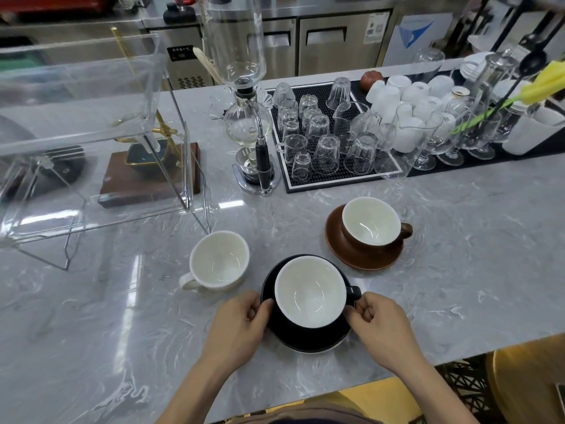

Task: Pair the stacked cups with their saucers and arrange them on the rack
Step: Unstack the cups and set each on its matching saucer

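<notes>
Black cup (310, 291) w/ a white inside sits on its black saucer (305, 339) right at the near edge of the grey marble worktop (458, 270), about mid-width. Left hand (237, 327) is curled around the saucer's left rim, fingers tucked under/against the edge. Right hand (380, 324) is doing the same on the right side, thumb and fingers pinching the rim just below the cup's handle, which points right. So both hands are gripping the saucer, not the cup itself. Can't tell if it's lifted off the worktop or still resting on it.

Brown cup (371, 223) is already sitting on a brown saucer (360, 252), a bit further back and to the right of the black set, handle also pointing right. White cup (218, 260) stands alone directly on the marble, just left of the black saucer, no saucer under it, handle toward the near-left.

Clear acrylic rack (91, 133) w/ thin metal legs takes up the left-back part of the worktop; its shelves look bare, though glare makes it hard to be sure. Behind it there's a wooden base w/ a brass stand (149, 175), partly seen thru the acrylic. Glass siphon brewer (244, 117) stands mid-back, and next to it toward the right a black rubber mat (336, 175) full of upside-down glasses.
</notes>
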A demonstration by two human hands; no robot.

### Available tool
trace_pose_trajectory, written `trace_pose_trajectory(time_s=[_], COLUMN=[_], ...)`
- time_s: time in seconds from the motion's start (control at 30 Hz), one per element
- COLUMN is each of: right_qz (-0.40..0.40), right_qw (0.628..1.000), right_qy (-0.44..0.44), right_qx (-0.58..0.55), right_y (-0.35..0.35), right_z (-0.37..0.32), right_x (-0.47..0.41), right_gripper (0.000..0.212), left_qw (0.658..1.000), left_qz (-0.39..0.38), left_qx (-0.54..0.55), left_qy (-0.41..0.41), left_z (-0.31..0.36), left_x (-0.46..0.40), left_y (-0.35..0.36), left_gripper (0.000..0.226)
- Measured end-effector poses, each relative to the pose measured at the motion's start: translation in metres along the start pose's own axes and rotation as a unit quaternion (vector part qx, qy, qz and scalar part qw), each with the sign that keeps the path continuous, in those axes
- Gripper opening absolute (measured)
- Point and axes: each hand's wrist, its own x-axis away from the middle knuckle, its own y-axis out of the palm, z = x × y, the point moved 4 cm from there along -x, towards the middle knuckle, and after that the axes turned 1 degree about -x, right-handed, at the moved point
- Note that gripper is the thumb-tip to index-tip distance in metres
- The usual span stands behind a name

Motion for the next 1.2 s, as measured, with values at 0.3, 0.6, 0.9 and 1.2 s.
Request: trace_pose_trajectory(time_s=[0.3,0.6,0.9,1.2], right_qz=[0.008,-0.013,-0.058,-0.133], right_qw=[0.999,0.999,0.995,0.984], right_qy=[-0.02,-0.044,-0.075,-0.118], right_qx=[-0.027,-0.023,-0.02,-0.003], right_y=[-0.003,0.007,0.052,0.124], right_z=[-0.014,-0.04,-0.078,-0.118], right_x=[0.002,0.013,0.023,0.037], right_gripper=[0.032,0.03,0.031,0.036], left_qw=[0.999,0.997,0.992,0.982], left_qz=[0.008,0.045,0.106,0.155], left_qx=[0.038,0.062,0.066,0.027], left_qy=[0.007,0.001,-0.036,-0.101], left_z=[0.001,-0.006,-0.045,-0.105], left_x=[0.005,0.031,0.065,0.105], left_y=[-0.017,-0.047,-0.089,-0.131], left_gripper=[0.045,0.046,0.048,0.048])
